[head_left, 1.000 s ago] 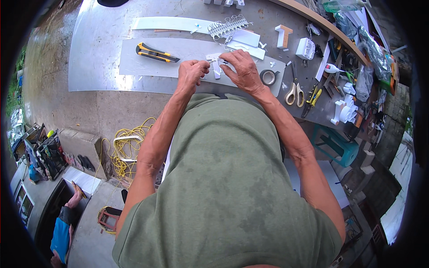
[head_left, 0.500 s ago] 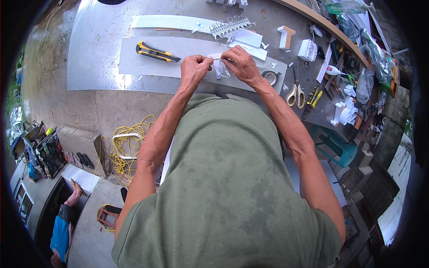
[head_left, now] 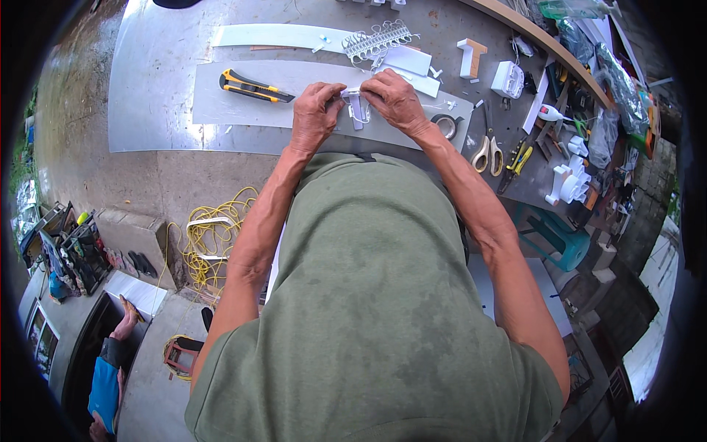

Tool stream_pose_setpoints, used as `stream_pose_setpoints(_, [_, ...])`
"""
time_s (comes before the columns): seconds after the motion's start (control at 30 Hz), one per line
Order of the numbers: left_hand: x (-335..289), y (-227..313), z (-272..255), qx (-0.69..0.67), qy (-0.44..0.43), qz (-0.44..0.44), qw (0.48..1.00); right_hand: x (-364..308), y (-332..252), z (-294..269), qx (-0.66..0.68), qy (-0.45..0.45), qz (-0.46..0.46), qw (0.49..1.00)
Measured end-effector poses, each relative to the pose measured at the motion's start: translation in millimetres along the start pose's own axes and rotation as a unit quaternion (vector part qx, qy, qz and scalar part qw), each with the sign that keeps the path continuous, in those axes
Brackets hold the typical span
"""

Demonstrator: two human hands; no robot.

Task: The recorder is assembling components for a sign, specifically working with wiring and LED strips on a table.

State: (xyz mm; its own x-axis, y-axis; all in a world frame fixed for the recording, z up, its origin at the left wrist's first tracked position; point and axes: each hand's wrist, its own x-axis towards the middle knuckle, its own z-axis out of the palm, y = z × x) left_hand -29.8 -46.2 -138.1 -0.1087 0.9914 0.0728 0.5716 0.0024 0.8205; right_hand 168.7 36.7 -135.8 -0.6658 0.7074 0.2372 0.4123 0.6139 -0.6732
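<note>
My left hand (head_left: 315,118) and my right hand (head_left: 395,99) are close together above the table, fingertips pinched at the two ends of a small white T-shaped piece (head_left: 359,113). Its stem points toward me, and thin white wire shows along it. Fingertips hide the ends of its crossbar. Left of my left hand lies a yellow and black utility knife (head_left: 255,86) on a grey sheet (head_left: 213,110). A roll of dark tape (head_left: 446,127) sits by my right wrist. Beyond my hands rests a bundle of small white modules joined by wires (head_left: 379,42).
White strips (head_left: 406,62) lie past my right hand. To the right are a T-shaped block (head_left: 471,59), scissors (head_left: 487,153), yellow-handled pliers (head_left: 520,159) and a white box-like piece (head_left: 508,79). A green stool (head_left: 563,247) stands below. Another person (head_left: 104,390) is at lower left.
My left hand has turned slightly and moved a little left. The T-shaped piece now shows more fully between my hands, its crossbar at my fingertips. The whole view has shifted slightly.
</note>
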Motion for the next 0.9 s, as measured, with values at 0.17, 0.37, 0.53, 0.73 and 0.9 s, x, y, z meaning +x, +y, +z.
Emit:
stream_pose_setpoints(0.17, [3.7,-4.6,2.4,0.02,0.009,0.028,0.999,0.6,0.6,1.5,-0.007,0.007,-0.005,1.0])
stream_pose_setpoints(0.37, [4.7,-0.8,2.9,0.014,0.004,0.002,1.0,1.0,3.5,1.9,0.003,0.001,-0.013,1.0])
stream_pose_setpoints(0.53, [5.5,-0.3,2.3,0.005,0.004,-0.004,1.0,1.5,4.7,2.7,0.0,-0.003,-0.015,1.0])
stream_pose_setpoints(0.73, [6.7,-2.2,2.1,-0.004,0.001,-0.001,1.0,-0.1,8.3,6.3,-0.004,-0.001,-0.015,1.0])
stream_pose_setpoints(0.9, [7.5,-1.9,2.1,-0.018,-0.001,-0.004,1.0,0.2,9.0,6.6,-0.004,0.003,-0.019,1.0])
